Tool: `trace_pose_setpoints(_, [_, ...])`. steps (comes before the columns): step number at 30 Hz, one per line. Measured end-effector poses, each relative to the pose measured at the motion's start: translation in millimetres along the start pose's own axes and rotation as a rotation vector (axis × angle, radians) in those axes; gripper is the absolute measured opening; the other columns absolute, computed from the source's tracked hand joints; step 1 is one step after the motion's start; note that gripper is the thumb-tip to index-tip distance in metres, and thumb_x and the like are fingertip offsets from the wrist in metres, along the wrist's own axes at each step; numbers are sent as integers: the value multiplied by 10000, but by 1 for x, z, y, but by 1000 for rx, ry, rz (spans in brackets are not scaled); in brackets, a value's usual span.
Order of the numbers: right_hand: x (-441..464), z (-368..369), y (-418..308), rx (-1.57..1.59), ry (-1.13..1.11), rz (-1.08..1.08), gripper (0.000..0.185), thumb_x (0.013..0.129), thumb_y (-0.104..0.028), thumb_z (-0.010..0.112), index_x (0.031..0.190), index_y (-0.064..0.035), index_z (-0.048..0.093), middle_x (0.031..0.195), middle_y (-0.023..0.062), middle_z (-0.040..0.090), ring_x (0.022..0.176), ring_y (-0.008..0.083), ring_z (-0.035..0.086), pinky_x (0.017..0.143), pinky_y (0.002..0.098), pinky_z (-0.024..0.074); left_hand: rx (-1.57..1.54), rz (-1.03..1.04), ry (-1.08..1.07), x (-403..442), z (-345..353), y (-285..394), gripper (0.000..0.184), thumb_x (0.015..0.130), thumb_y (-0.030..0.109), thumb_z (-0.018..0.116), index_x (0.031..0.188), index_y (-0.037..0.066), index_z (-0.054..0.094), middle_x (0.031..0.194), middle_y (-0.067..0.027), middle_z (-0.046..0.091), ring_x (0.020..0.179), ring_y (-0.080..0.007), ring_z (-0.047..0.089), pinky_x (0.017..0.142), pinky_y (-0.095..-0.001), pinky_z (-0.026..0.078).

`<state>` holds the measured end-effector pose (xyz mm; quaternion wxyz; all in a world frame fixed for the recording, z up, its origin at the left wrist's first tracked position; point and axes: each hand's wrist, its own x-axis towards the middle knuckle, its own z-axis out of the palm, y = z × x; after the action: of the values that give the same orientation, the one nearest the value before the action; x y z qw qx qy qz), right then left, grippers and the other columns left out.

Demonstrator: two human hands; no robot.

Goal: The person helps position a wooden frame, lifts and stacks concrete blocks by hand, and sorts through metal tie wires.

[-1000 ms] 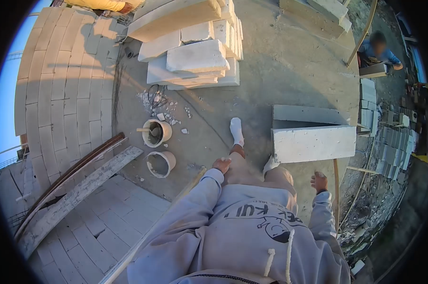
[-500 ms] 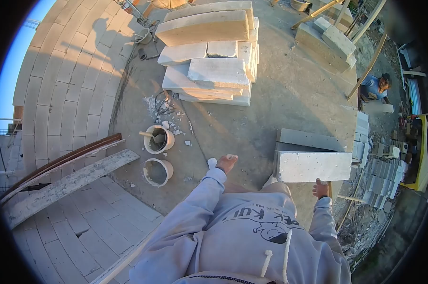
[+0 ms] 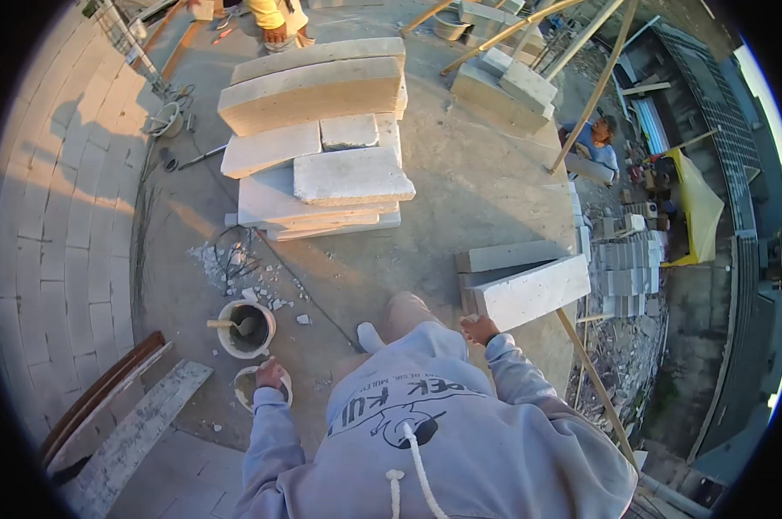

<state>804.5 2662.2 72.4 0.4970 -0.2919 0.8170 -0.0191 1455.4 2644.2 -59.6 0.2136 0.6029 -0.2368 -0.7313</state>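
My left hand [image 3: 270, 374] is over the rim of the lower white bucket [image 3: 289, 391], partly covering it; its fingers are too small and foreshortened to read. Beside it stands another white bucket [image 3: 271, 336] with grey mortar and a wooden-handled trowel [image 3: 226, 323] inside. My right hand [image 3: 477, 329] is at the near left corner of a white block [image 3: 538, 290], its fingers loosely bent and apart, with nothing seen in them. Whether it touches the block is unclear. That block sits at an angle against a second, greyer block [image 3: 508, 254].
A stack of white blocks [image 3: 313, 86] stands ahead, with rubble [image 3: 226, 264] beside it. A block wall [image 3: 53, 259] and planks [image 3: 144, 428] are on the left. The slab edge drops on the right, where a person [image 3: 594, 143] is below. Another person's hands [image 3: 287, 35] show beyond the stack.
My view has turned right. My left hand has moved left to the lower bucket. My right hand has gone from the white block's right end to its left corner, and that block now sits more angled.
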Motion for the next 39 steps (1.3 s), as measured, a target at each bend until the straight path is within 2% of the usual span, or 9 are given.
trace_pose_setpoints(2, [-5,-1,-27,-125,16,-258,424,746,-446,520,751,-30,602,652,96,593,540,189,567,491,325,456,227,-70,106,11,-8,40,314,742,437,460,927,185,423,660,21,387,562,-158,398,427,-321,294])
trace_pose_setpoints(9, [142,16,-58,-462,164,-258,483,774,-460,396,836,-38,623,856,212,602,891,333,560,789,408,412,-422,-134,192,19,64,148,145,811,182,467,921,103,519,677,-16,461,597,-129,462,469,-250,322])
trace_pose_setpoints(14, [132,-29,-248,-226,231,-365,476,736,-464,474,810,-15,612,835,188,611,797,306,596,724,391,441,351,-7,214,-7,150,260,405,821,320,527,1072,2,518,878,-45,591,767,-136,572,617,-244,422])
trace_pose_setpoints(19, [138,-38,-326,213,12,-450,400,748,-407,471,941,-83,606,905,201,588,901,370,543,780,394,426,264,-83,314,31,46,248,329,820,308,523,958,12,567,800,-68,594,712,-141,575,625,-258,466])
trace_pose_setpoints(24, [186,2,-228,76,241,-277,385,748,-399,486,746,-27,585,637,126,591,627,247,592,606,367,441,544,272,91,54,3,275,233,814,292,534,921,85,532,713,-2,525,624,-97,530,504,-212,391])
trace_pose_setpoints(29, [232,57,-33,-407,312,-324,393,774,-361,432,716,3,567,539,149,550,519,249,580,551,376,454,372,135,262,64,109,355,275,819,263,521,913,8,561,775,-44,560,684,-115,543,640,-250,454])
trace_pose_setpoints(32, [171,42,-65,27,137,247,360,763,-332,464,736,10,572,576,155,558,532,247,583,549,375,455,449,138,206,68,154,379,302,819,267,529,936,-9,560,780,-44,560,713,-124,547,662,-256,454])
trace_pose_setpoints(36, [138,35,-131,305,52,192,313,765,-316,534,706,-10,566,604,95,556,504,207,548,483,327,443,431,91,95,101,134,359,288,824,264,530,909,-10,562,742,-34,552,681,-111,534,632,-248,441])
trace_pose_setpoints(39, [113,16,-197,306,45,103,442,744,-437,466,813,-23,603,760,186,606,795,320,584,710,381,437,338,2,24,120,123,348,206,830,206,510,823,8,569,653,-3,510,577,-88,475,531,-230,395])
